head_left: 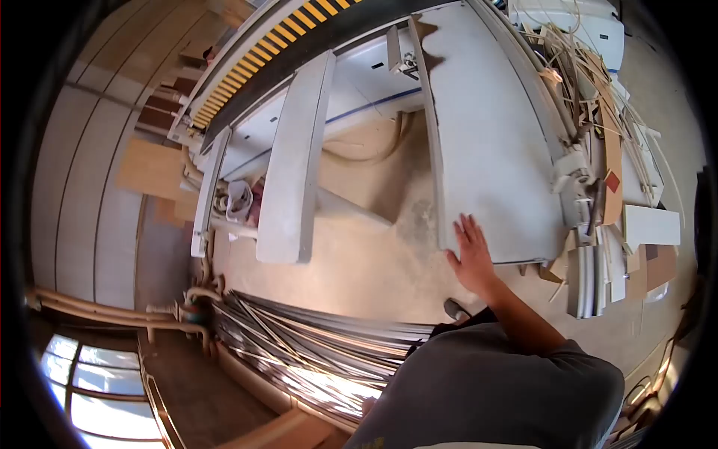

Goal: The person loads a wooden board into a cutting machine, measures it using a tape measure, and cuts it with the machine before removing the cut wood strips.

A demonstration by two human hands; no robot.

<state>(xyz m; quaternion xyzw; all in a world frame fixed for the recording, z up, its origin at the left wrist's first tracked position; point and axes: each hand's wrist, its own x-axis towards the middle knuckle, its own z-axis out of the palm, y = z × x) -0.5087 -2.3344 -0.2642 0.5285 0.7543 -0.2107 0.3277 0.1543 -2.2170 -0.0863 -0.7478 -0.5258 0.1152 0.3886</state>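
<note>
My right hand (473,258) lies palm down near the front corner of a wide white machine table (493,142). Its fingers are stretched out and slightly apart, and it holds nothing. To the left of that table, past a gap that shows the floor, is a narrower white support table (292,165). A small skin-coloured patch at the left edge of my grey shirt seems to be my left hand (368,405). My body hides most of it, and its fingers cannot be made out.
A yellow-and-black striped strip (265,52) runs along the machine at the back. Wood strips and board offcuts (612,142) pile up on the right. Several long thin strips (314,348) lie at the lower left. A white bag (239,200) sits between the supports.
</note>
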